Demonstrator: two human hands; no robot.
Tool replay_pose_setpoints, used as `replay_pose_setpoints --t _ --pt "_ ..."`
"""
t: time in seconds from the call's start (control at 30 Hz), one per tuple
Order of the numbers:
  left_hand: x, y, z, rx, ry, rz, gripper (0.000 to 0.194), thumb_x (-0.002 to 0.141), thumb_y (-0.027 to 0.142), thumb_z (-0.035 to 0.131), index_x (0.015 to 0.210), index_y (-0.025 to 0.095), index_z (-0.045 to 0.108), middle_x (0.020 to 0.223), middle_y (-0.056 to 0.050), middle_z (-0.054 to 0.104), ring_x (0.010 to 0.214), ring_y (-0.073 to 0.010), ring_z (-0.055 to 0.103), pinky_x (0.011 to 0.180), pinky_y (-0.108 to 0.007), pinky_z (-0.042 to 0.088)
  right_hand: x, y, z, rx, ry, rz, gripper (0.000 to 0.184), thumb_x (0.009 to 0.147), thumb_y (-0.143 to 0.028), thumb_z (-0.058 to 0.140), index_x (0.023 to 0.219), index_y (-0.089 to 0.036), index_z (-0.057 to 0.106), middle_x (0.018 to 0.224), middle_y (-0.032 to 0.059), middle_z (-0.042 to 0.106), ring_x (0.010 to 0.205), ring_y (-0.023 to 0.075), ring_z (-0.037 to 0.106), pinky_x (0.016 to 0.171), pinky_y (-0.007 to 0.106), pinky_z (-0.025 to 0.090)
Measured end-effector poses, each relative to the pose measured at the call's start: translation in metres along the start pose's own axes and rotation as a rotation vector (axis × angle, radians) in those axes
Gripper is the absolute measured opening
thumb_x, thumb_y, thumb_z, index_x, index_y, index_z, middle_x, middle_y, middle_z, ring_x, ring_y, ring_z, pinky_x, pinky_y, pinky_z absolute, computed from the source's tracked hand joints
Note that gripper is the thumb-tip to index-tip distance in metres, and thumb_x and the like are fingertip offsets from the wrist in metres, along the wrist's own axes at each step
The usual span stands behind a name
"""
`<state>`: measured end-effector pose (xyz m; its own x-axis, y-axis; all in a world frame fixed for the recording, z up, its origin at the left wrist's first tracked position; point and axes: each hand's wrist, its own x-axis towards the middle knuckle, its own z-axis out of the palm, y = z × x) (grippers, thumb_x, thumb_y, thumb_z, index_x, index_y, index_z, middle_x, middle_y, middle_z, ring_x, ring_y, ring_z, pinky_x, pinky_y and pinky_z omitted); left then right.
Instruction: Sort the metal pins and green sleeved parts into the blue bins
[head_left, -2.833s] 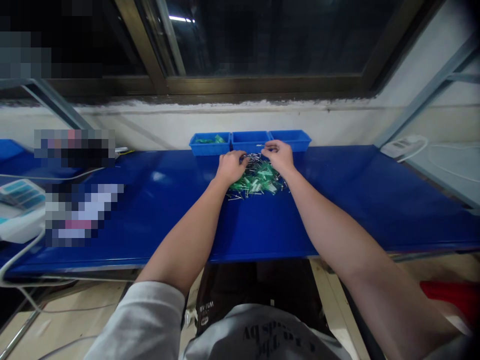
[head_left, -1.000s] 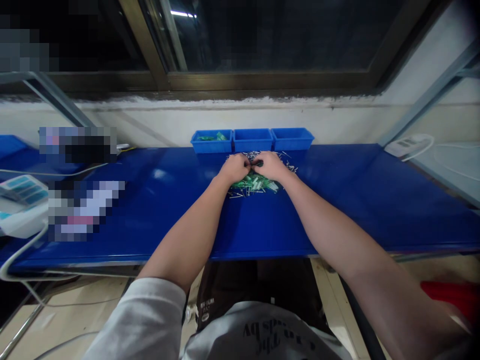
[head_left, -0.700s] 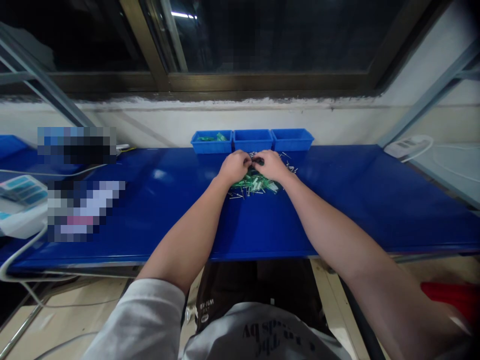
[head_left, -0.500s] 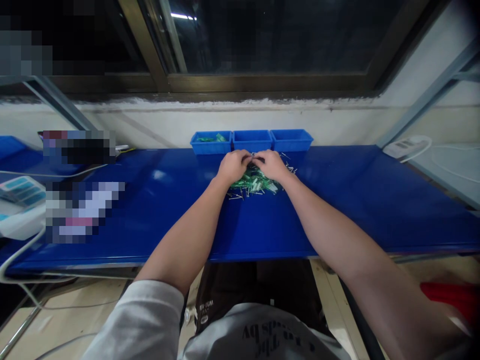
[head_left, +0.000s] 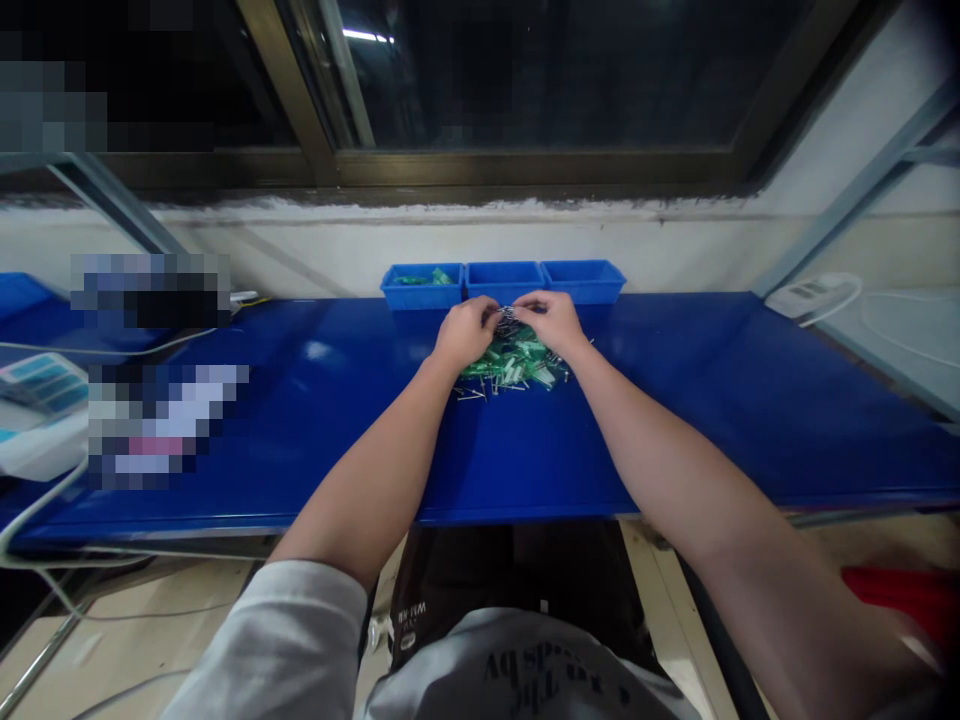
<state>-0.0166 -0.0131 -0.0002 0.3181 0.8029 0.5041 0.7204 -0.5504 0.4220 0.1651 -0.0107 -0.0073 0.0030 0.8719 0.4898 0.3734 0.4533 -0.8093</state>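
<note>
On the blue table lies a heap of green plastic pieces [head_left: 517, 362] mixed with thin metal screws or nails [head_left: 480, 392]; they are too small to tell which. At the heap's far left side is my left hand [head_left: 466, 332], its fingers curled and thumb drawn in. My right hand [head_left: 553, 322] faces it from the right, thumb and fingers pinched together. A few shiny metal pieces [head_left: 508, 314] show between the fingertips of both hands. What either hand grips is too small to make out.
Three blue bins [head_left: 504, 273] stand in a row behind the heap; green pieces [head_left: 421, 277] lie in the left one. A white device [head_left: 45, 400] and blurred-out items are at the left. A white power strip [head_left: 814, 295] sits at the right, beside a metal post.
My right hand has risen slightly and shifted a little right, widening the gap between the hands. My left hand has hardly moved.
</note>
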Motion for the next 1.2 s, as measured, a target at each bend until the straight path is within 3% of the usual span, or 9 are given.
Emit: replay_pose_setpoints --t 0.13,0.27,0.43,0.57,0.7,0.8,0.93,1.03,1.2 --pt "0.000 -0.001 0.001 0.037 0.012 -0.008 0.027 0.093 0.025 0.058 0.115 0.014 0.068 0.112 -0.011 0.073 0.102 -0.0235 0.067 0.093 -0.035 0.052 0.008 0.013 -0.003 0.052 0.129 0.085 0.021 0.071 -0.024 0.069 0.090 -0.016 0.076 0.088 0.0075 0.077 0.088 0.0252 0.072 0.087 0.042 0.056" --pt "0.000 -0.002 0.001 0.072 -0.022 -0.016 0.027 0.092 0.022 0.056 0.114 0.013 0.069 0.111 -0.012 0.072 0.103 -0.0246 0.066 0.093 -0.036 0.052 0.016 0.025 -0.011 0.061 0.212 0.157 0.042 0.069 -0.015 0.068 0.111 -0.015 0.072 0.111 0.0104 0.075 0.106 0.0281 0.069 0.097 0.046 0.054" --pt "-0.001 -0.002 0.000 0.105 -0.075 -0.038 0.027 0.092 0.023 0.055 0.113 0.014 0.070 0.113 -0.012 0.071 0.105 -0.0257 0.065 0.094 -0.037 0.051 0.022 0.030 -0.020 0.026 0.240 0.197 0.068 0.068 -0.013 0.069 0.136 -0.015 0.059 0.140 0.0160 0.060 0.121 0.0316 0.061 0.101 0.047 0.052" --pt "0.000 -0.001 0.000 0.115 -0.107 -0.045 0.027 0.091 0.023 0.055 0.112 0.015 0.071 0.114 -0.011 0.071 0.107 -0.0258 0.065 0.096 -0.037 0.051 0.023 0.035 -0.021 -0.032 0.191 0.198 0.078 0.072 -0.017 0.069 0.146 -0.017 0.048 0.149 0.0185 0.050 0.120 0.0324 0.061 0.097 0.048 0.054" --pt "-0.001 0.000 -0.001 0.120 -0.137 -0.057 0.028 0.091 0.024 0.056 0.113 0.015 0.071 0.116 -0.012 0.070 0.108 -0.0266 0.065 0.097 -0.038 0.051 0.018 0.034 -0.020 -0.172 0.170 0.134 0.075 0.074 -0.022 0.068 0.146 -0.020 0.048 0.142 0.0166 0.056 0.109 0.0295 0.064 0.093 0.049 0.055" --pt "-0.001 0.001 -0.001 0.123 -0.165 -0.067 0.029 0.090 0.024 0.057 0.114 0.015 0.071 0.119 -0.013 0.070 0.109 -0.0267 0.065 0.098 -0.038 0.050 0.011 0.025 -0.019 -0.309 0.130 0.058 0.064 0.073 -0.021 0.068 0.136 -0.015 0.058 0.127 0.0150 0.066 0.104 0.0287 0.064 0.094 0.049 0.053" --pt "0.000 0.001 -0.001 0.143 -0.203 -0.048 0.027 0.091 0.026 0.056 0.110 0.016 0.073 0.117 -0.012 0.071 0.108 -0.0265 0.066 0.098 -0.038 0.051 0.004 0.012 -0.013 -0.487 -0.085 -0.019 0.043 0.076 -0.030 0.067 0.116 -0.016 0.071 0.104 0.0111 0.071 0.104 0.0298 0.061 0.096 0.048 0.048" --pt "0.000 0.001 -0.001 0.165 -0.227 -0.030 0.027 0.091 0.025 0.055 0.107 0.016 0.075 0.114 -0.012 0.072 0.106 -0.0256 0.066 0.097 -0.037 0.051 0.000 0.006 -0.006 -0.617 -0.247 -0.011 0.037 0.076 -0.040 0.070 0.105 -0.018 0.076 0.105 0.0119 0.068 0.106 0.0320 0.057 0.097 0.050 0.045" --pt "0.000 0.001 -0.001 0.179 -0.239 -0.014 0.026 0.089 0.019 0.056 0.105 0.016 0.076 0.112 -0.011 0.072 0.106 -0.0246 0.066 0.098 -0.034 0.050 -0.003 -0.001 0.000 -0.669 -0.322 0.008 0.024 0.082 -0.038 0.066 0.094 -0.022 0.079 0.105 0.0115 0.067 0.106 0.0304 0.058 0.097 0.047 0.044"
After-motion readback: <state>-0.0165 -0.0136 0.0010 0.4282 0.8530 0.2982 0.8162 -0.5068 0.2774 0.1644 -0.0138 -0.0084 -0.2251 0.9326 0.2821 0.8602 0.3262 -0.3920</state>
